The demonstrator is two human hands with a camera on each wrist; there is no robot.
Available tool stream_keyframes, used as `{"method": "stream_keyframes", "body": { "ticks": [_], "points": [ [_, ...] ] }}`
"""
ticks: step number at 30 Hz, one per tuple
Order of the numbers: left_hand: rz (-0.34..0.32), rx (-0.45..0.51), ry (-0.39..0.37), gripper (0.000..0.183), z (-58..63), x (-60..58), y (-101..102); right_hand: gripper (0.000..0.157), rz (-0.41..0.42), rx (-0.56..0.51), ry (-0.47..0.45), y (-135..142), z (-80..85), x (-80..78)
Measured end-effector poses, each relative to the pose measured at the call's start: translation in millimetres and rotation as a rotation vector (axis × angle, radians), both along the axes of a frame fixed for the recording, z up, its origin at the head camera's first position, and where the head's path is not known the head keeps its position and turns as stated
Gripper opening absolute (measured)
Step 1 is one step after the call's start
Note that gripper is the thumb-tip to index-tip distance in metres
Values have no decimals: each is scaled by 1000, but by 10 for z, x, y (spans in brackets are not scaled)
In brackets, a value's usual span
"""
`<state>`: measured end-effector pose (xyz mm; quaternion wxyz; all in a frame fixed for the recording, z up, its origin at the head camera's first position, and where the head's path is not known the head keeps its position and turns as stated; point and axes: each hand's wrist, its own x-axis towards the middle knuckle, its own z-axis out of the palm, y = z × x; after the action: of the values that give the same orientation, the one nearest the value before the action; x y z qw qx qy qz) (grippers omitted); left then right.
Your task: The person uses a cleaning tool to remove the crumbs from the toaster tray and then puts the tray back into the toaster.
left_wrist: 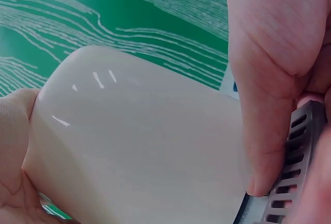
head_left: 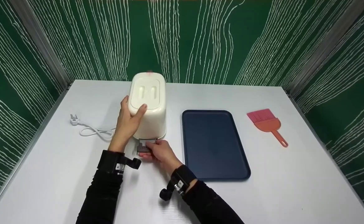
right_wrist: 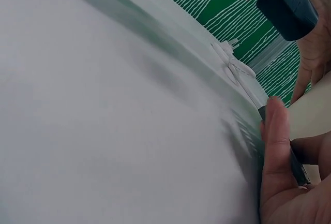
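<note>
Both hands are busy on my feed. The left hand (head_left: 127,123) grasps the cream appliance (head_left: 153,123), its thumb over the near edge of the top and its fingers along the left side. Just below and to the right of it, my right hand (head_left: 163,152) pinches a grey slotted piece (head_left: 142,149), thumb on one face and fingers on the other. That piece sits right at the appliance's near lower end, close under the left wrist. I can't quite tell whether it is partly inside the appliance, since the fingers cover much of that spot in both wrist views.

The appliance stands on the white desk (head_left: 45,186). From the head camera I see a white cord with a plug (head_left: 98,132) on its left, a dark blue tray (head_left: 214,143) near on its right, and, well apart beyond that, an orange-and-pink brush (head_left: 268,124).
</note>
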<state>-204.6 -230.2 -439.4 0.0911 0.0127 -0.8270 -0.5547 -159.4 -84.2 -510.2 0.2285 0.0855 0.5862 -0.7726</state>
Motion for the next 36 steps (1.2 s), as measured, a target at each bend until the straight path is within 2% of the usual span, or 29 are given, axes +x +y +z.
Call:
{"method": "stream_keyframes", "body": {
  "ticks": [5, 17, 27, 36],
  "points": [
    [-2, -3, -5, 91, 7, 2, -7, 22, -13, 17, 16, -8, 5, 26],
    [-5, 20, -8, 90, 10, 0, 4, 18, -37, 22, 12, -16, 7, 33],
    [-5, 17, -26, 91, -3, -8, -2, 24, -9, 43, -14, 9, 5, 64],
    [-2, 15, -38, 92, -3, -7, -1, 22, -9, 0, -17, 1, -3, 86]
  ]
}}
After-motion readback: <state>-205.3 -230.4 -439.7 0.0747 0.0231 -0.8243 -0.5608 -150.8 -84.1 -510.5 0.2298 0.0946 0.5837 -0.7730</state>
